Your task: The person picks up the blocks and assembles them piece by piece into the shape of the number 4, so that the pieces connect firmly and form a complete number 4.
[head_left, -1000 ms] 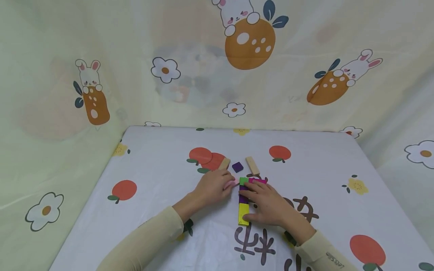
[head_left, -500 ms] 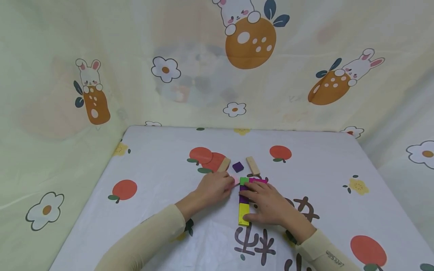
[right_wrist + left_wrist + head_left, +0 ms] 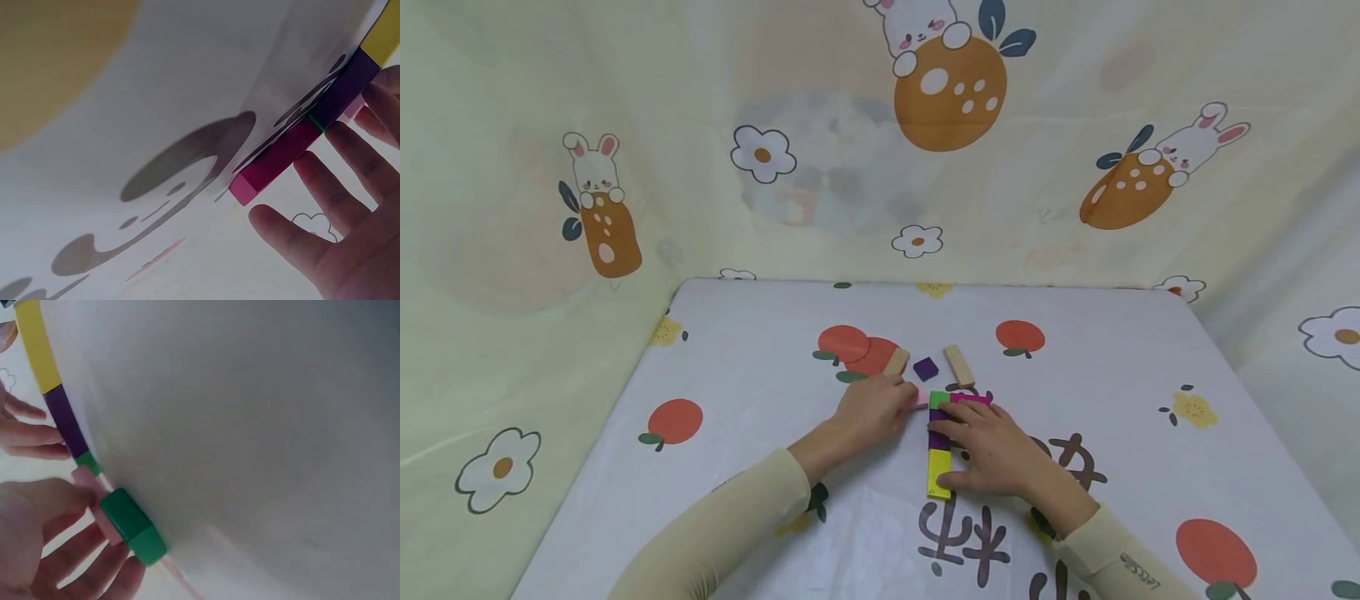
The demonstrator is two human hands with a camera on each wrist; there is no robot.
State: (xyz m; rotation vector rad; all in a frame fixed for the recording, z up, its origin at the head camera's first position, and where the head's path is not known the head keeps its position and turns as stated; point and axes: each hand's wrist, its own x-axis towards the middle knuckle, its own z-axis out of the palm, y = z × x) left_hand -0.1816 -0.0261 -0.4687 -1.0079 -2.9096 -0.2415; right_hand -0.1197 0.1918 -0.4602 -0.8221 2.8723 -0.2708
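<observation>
My left hand [image 3: 871, 412] pinches a pink block [image 3: 105, 522] between thumb and fingers, just left of a row of blocks. Beside the pink block, a dark green block [image 3: 132, 525] sits close to the fingertips in the left wrist view; my hand hides it in the head view. The row has a light green block [image 3: 939, 400] at its far end, then a purple block [image 3: 938, 435] and a yellow block [image 3: 938, 475] nearest me. A magenta block [image 3: 275, 161] extends right from the green end. My right hand [image 3: 996, 450] rests along the row with fingers spread and straight.
Past the hands, a small dark purple block [image 3: 926, 368] lies between two plain wooden blocks, one on the left [image 3: 898, 362] and one on the right [image 3: 958, 367]. A printed white cloth [image 3: 737, 358] covers the table, and a patterned curtain [image 3: 827, 217] rises behind it.
My left hand has shifted very slightly with the pink block, whose tip has come nearer the green end of the row. The right hand and the row have stayed put.
</observation>
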